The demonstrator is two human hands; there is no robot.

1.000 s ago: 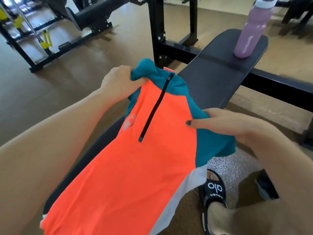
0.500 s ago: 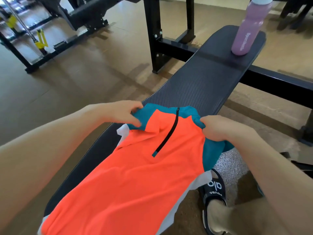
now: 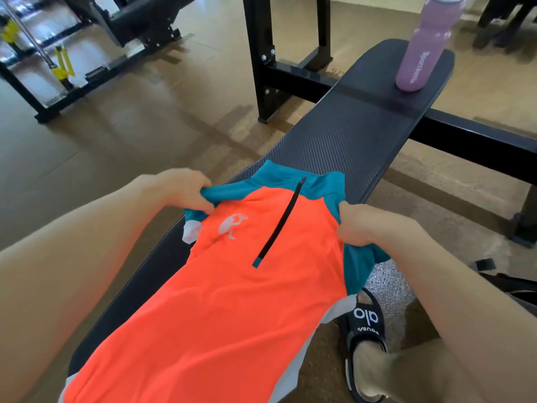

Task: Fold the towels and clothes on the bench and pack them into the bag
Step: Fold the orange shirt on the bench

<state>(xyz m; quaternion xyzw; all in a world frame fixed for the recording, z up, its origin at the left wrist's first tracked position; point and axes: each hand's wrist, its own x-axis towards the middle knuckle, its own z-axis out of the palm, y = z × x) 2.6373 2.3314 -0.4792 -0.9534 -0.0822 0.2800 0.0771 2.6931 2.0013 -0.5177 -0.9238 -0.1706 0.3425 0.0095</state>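
An orange sports shirt with teal shoulders, a black zip and a white logo lies front-up along the black padded bench. My left hand pinches the teal left shoulder. My right hand grips the teal right shoulder at the bench's right edge, where the sleeve hangs over the side. The collar points toward the far end of the bench. No bag shows clearly in view.
A pink water bottle stands upright at the bench's far end. Black rack posts rise left of the bench, with more gym frames at far left. My foot in a black slide sandal rests on the floor at right.
Both hands have lowered the shirt from a raised, bunched hold and spread it flat on the bench, shoulders pulled apart; the logo now shows.
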